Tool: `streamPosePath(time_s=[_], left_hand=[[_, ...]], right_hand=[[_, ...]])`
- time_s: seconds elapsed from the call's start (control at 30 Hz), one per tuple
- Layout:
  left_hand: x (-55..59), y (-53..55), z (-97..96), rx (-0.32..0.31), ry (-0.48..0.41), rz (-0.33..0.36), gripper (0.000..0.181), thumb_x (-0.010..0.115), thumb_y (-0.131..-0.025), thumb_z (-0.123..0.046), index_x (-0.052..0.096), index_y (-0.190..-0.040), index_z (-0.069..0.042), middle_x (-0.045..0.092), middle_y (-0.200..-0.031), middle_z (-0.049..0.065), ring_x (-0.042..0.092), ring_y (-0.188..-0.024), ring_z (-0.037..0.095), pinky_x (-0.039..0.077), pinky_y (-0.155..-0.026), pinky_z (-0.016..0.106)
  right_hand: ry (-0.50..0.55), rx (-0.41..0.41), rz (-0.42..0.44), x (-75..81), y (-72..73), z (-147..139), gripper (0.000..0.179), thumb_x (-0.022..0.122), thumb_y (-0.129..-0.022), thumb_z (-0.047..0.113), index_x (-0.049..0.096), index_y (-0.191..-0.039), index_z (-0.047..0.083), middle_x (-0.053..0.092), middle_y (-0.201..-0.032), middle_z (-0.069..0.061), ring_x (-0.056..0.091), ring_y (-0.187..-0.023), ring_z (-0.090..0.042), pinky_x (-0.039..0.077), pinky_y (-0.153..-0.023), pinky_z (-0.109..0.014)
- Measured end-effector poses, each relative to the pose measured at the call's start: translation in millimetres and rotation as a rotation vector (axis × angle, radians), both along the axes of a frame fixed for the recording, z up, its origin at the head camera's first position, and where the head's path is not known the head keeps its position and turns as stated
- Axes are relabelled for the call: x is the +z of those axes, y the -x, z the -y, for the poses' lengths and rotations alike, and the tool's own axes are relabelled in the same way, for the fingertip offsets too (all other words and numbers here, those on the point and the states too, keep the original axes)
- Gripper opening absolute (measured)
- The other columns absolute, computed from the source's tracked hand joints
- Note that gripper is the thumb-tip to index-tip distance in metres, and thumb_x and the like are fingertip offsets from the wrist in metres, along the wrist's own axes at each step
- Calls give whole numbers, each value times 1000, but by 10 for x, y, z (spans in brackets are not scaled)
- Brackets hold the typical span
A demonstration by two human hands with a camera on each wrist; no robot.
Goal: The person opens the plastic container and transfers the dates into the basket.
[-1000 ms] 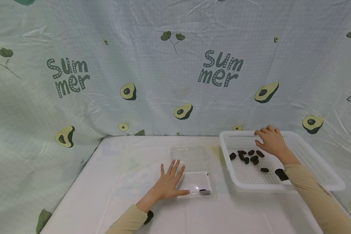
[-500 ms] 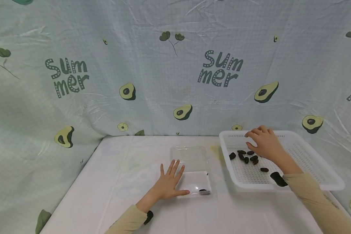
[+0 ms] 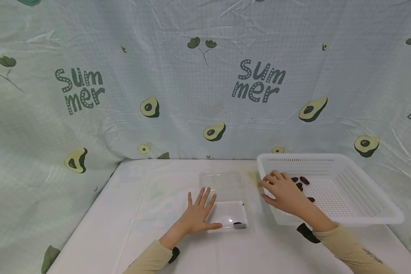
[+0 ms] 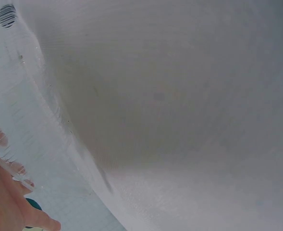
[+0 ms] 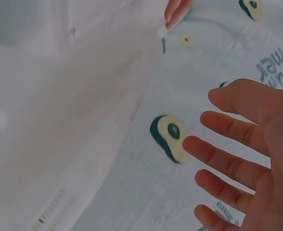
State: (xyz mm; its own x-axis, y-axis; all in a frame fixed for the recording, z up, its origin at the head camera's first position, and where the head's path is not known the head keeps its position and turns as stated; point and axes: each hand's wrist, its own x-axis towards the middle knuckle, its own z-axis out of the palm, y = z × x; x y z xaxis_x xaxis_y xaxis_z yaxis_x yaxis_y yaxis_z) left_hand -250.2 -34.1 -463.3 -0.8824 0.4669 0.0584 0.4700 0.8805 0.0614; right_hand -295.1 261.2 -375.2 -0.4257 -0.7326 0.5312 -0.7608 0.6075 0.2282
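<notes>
My left hand lies with fingers spread over the left side of a clear plastic hinged box. Its thumb reaches across the front of the box, near a dark date inside. The open lid lies flat behind the base. My right hand is above the left rim of a white perforated basket. In the right wrist view, the right hand's fingers are spread apart with nothing between them. Several dark brown dates show in the basket; the right hand hides others.
The white-covered table runs up to a hanging sheet printed with avocados and lettering. A dark band sits at the right wrist, another dark band at the left. The left wrist view shows mostly blurred white surface.
From inside the basket, my right hand has moved left and toward me, to the basket's left rim, uncovering the basket's back and right. The left hand has stayed still.
</notes>
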Motion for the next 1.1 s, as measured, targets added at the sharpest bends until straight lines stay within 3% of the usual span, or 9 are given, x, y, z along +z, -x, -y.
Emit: streamPosePath(time_s=[0.27,0.43,0.7,0.9,1.1], left_hand=[[-7,-14,8,3,4,2,95,35,-77,-74,16,-144,-9,10,-149,19,9,-138,36,13,-96,69],[-15,-15,5,6,4,11,96,33,-76,-75,16,-144,-9,10,-149,19,8,-138,36,12,-96,69],[-21,-21,-7,9,-2,23,95,35,-77,-74,16,-144,-10,7,-150,17,7,-138,36,11,-96,69],[-24,-7,-1,13,21,6,95,31,-77,-76,15,-144,-11,4,-151,16,6,-138,35,12,-97,68],[2,-8,-1,12,19,14,96,29,-76,-77,14,-144,-10,3,-151,16,6,-138,35,12,-96,69]], right_hand=[[-114,68,1,-249,-114,333,32,77,-65,27,58,-89,20,55,-83,5,45,-82,-15,37,-69,-33],[-195,109,-44,-392,-100,486,32,77,-66,32,57,-89,23,53,-81,8,43,-81,-12,36,-72,-31],[-389,101,-139,-557,-56,614,32,73,-66,43,58,-89,27,55,-79,9,43,-77,-11,37,-73,-28],[-470,123,-146,-674,-21,659,35,69,-58,51,56,-84,31,56,-77,10,42,-76,-9,35,-69,-27],[-502,137,-131,-747,6,704,32,73,-57,50,59,-82,36,58,-76,10,41,-74,-9,33,-64,-26]])
